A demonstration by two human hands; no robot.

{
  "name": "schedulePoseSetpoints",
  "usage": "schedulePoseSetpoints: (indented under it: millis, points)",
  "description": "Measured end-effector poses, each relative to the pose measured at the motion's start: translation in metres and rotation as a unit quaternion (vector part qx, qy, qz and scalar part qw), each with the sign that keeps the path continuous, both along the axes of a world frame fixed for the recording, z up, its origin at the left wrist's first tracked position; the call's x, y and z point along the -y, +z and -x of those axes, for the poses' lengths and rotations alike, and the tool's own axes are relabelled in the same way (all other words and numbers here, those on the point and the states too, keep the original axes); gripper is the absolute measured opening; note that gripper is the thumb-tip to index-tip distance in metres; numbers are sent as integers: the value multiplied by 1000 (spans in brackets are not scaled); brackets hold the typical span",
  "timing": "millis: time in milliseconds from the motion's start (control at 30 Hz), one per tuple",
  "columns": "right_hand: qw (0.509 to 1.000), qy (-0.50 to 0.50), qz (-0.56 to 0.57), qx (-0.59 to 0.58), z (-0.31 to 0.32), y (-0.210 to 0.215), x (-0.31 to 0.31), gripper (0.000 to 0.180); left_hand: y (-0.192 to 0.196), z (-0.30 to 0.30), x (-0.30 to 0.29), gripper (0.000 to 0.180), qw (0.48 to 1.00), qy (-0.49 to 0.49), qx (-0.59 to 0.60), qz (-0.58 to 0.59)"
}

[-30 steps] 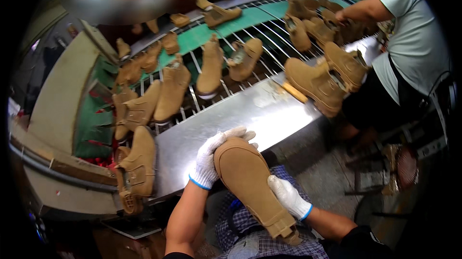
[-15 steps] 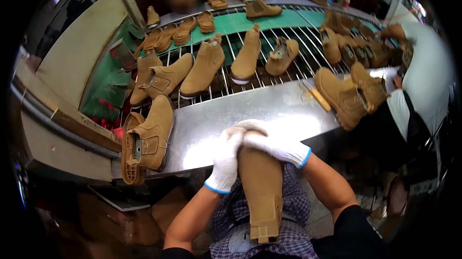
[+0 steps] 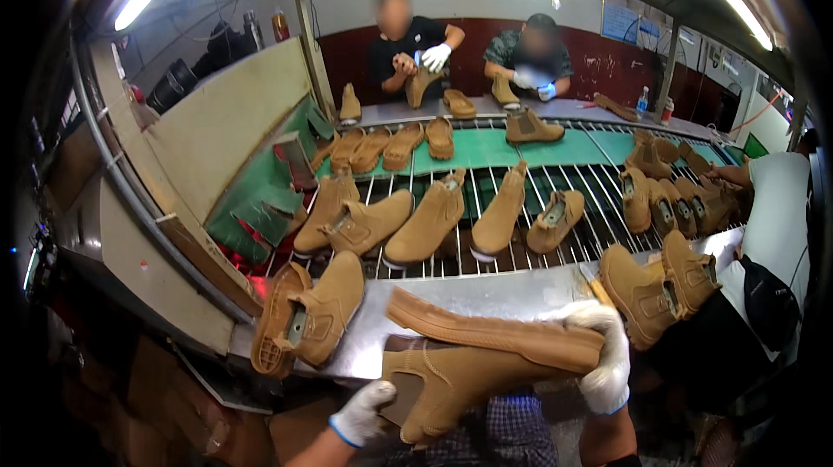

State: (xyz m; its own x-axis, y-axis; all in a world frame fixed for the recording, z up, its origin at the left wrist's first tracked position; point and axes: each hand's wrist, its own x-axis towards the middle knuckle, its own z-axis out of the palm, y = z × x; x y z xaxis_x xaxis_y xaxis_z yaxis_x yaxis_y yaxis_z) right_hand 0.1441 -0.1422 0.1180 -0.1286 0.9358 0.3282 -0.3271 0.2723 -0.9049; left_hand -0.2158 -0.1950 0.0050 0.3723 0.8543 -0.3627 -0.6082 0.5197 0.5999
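A tan suede ankle boot [image 3: 473, 380] lies on its side in the air before me, its toe to the right. Along its upper edge runs a tan rubber sole [image 3: 486, 328], meeting the boot at the toe and standing apart from it at the heel end. My right hand [image 3: 600, 359], in a white knit glove, is closed round the toe end of both boot and sole. At the left, my gloved left hand [image 3: 363, 415] grips the edge of the boot's shaft; some of its fingers are hidden.
Beside a loose sole [image 3: 279, 320], another boot [image 3: 328, 311] stands on the metal ledge [image 3: 395, 293]. More boots [image 3: 429, 220] rest on the wire rack. A wooden-handled tool [image 3: 595, 285] lies by two boots at right. Co-workers are across the rack and at right.
The boot has turned from upright to sideways, and a sole now lies against it. My right hand has moved to the toe, my left hand to the shaft. The view has tilted up.
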Motion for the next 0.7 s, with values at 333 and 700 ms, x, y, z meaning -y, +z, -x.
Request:
schedulePoseSetpoints:
  millis: [333, 700]
  points:
    - [976, 134, -165, 55, 13, -86, -75, 145, 203, -54, -103, 98, 544, -336, -685, -349]
    - [925, 89, -12, -368, 51, -113, -96, 104, 224, -76, -61, 91, 592, -249, -722, -259]
